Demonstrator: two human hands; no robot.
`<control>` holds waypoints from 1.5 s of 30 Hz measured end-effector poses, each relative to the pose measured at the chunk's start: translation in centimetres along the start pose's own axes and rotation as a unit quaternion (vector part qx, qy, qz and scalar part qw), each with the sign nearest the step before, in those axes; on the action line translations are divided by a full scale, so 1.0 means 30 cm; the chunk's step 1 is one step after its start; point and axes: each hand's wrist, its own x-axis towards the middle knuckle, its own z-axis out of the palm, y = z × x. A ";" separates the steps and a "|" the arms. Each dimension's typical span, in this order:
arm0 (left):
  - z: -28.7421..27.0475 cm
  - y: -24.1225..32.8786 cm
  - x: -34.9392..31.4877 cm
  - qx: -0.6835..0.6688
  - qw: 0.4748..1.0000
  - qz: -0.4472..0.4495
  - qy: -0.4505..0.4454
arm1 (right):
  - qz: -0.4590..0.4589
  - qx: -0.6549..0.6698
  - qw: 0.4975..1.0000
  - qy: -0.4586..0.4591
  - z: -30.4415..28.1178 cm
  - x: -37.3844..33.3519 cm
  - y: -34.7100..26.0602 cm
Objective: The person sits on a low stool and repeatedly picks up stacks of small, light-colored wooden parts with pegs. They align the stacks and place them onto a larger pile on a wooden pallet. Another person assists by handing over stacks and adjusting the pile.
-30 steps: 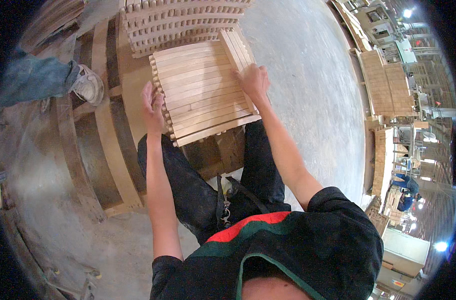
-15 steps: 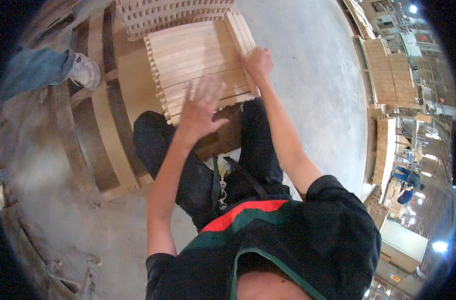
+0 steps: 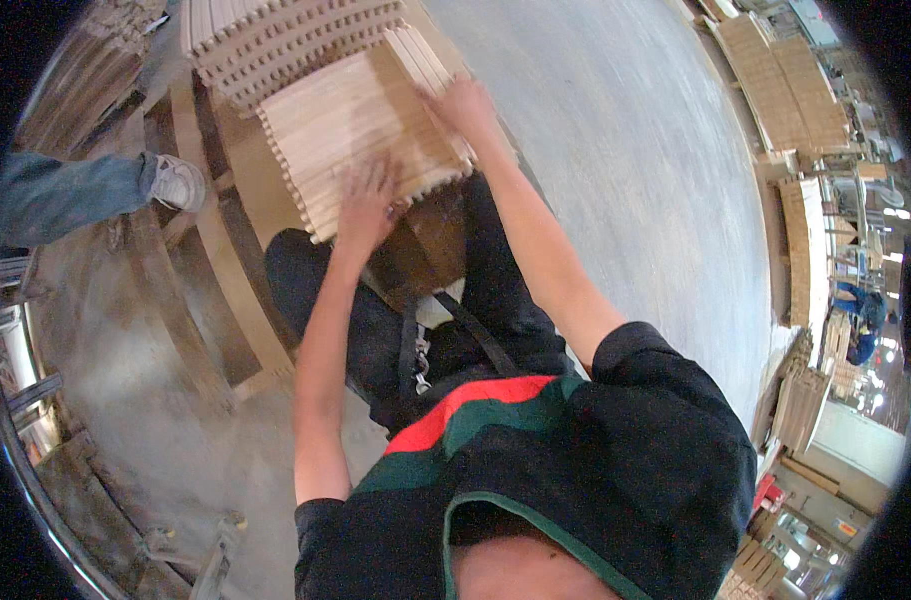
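Observation:
A layer of pale wooden strips (image 3: 320, 110) lies side by side on a stack in front of me, its notched ends along the left side. A few more strips (image 3: 413, 58) lie crosswise along the right edge of that layer. My right hand (image 3: 462, 108) is closed around these crosswise strips, its far fingers partly hidden. Near the front edge of the layer, my left hand (image 3: 368, 200) is open, fingers spread over the wood and slightly blurred. It holds nothing.
A taller stack of notched wooden strips (image 3: 295, 50) stands just beyond. The stacks rest on a wooden pallet (image 3: 225, 290). Another person's shoe (image 3: 178, 184) is on the pallet at the left. Piles of wood (image 3: 785, 85) line the right side across a grey floor (image 3: 625, 150).
My left hand has come down a little and left onto the layer's front edge. My right hand has shifted left and up along with the crosswise strips in view; the whole view has turned slightly.

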 end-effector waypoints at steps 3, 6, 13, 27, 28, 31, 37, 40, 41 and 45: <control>-0.001 0.066 0.008 -0.041 0.998 -0.033 0.033 | 0.027 0.165 0.986 0.008 -0.057 -0.028 0.104; -0.022 0.178 0.102 -0.117 0.990 -0.056 0.062 | 0.061 0.306 0.948 -0.059 -0.116 -0.052 0.260; 0.064 0.281 0.322 -0.111 0.990 -0.059 0.058 | -0.108 0.256 0.943 -0.181 -0.209 -0.293 0.324; 0.127 0.311 0.305 -0.224 0.967 -0.044 0.109 | -0.124 0.399 0.886 -0.202 -0.101 -0.267 0.409; 0.136 0.296 0.302 -0.219 0.968 -0.048 0.112 | -0.125 0.396 0.886 -0.205 -0.119 -0.269 0.377; 0.143 0.275 0.285 -0.232 0.964 -0.050 0.124 | -0.125 0.376 0.896 -0.201 -0.155 -0.287 0.333; -0.025 0.374 0.230 -0.206 0.971 -0.058 0.105 | -0.142 0.286 0.943 -0.097 -0.218 -0.274 0.315; -0.120 0.379 0.120 -0.256 0.947 -0.063 0.181 | -0.179 0.351 0.919 0.004 -0.273 -0.253 0.225; -0.120 0.358 0.056 -0.250 0.945 -0.068 0.199 | -0.198 0.358 0.912 0.006 -0.318 -0.256 0.139; -0.141 0.325 -0.117 -0.206 0.935 -0.041 0.287 | -0.214 0.294 0.931 -0.040 -0.390 -0.280 -0.087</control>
